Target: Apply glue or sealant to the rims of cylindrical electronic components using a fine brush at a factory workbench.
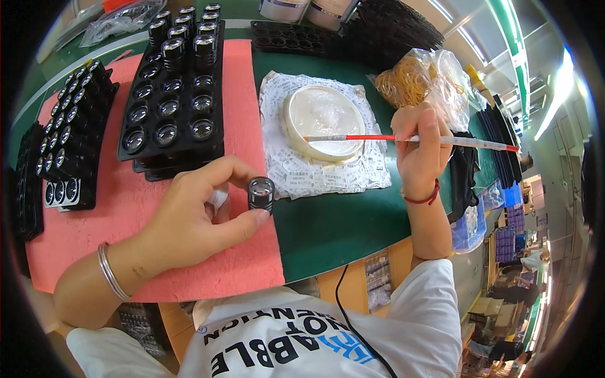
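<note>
Left hand [201, 217] grip pinching small black lens [261, 194], right hand [419, 148] grip clasping brush [409, 138]

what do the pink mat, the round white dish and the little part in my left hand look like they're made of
Pink mat: likely foam or soft rubber, matte, no shine. Round white dish: probably plastic, holding a glossy whitish paste. Small cylinder in the left hand: dark metal or plastic body with a shiny glass-like face; hard to tell which.

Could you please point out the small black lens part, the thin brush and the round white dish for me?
small black lens part [261, 194]: head view, on its black side wall.
thin brush [372, 137]: head view, on its red handle section.
round white dish [324, 121]: head view, on its pale contents.
</note>
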Action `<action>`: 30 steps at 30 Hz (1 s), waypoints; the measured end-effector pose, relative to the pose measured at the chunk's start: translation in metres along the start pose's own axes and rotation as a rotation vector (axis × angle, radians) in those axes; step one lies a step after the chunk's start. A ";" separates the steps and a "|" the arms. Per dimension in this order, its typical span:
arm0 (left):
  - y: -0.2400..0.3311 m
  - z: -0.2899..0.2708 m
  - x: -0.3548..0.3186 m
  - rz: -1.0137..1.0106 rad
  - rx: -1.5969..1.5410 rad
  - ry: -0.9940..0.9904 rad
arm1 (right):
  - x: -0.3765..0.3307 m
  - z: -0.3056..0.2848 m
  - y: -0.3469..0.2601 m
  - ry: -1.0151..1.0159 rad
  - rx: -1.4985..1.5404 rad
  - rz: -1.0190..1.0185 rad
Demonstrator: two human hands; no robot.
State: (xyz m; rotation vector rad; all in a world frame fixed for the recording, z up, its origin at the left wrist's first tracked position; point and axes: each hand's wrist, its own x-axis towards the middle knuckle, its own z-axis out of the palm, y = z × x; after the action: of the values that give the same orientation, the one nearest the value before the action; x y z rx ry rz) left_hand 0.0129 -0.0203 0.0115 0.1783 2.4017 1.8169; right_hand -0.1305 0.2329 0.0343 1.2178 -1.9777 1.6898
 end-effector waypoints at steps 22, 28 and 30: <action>-0.003 0.001 0.000 -0.036 -0.148 0.034 | 0.007 0.000 0.015 0.237 0.226 0.132; -0.003 0.001 0.000 -0.027 -0.146 0.038 | 0.013 -0.003 0.013 0.362 0.496 0.254; -0.003 0.001 -0.001 -0.033 -0.151 0.039 | 0.014 -0.002 0.013 0.378 0.468 0.229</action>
State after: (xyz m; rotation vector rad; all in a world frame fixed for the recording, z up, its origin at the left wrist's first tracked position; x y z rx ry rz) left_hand 0.0137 -0.0201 0.0084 0.0881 2.2649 1.9946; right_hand -0.1490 0.2287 0.0354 0.7252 -1.5906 2.3849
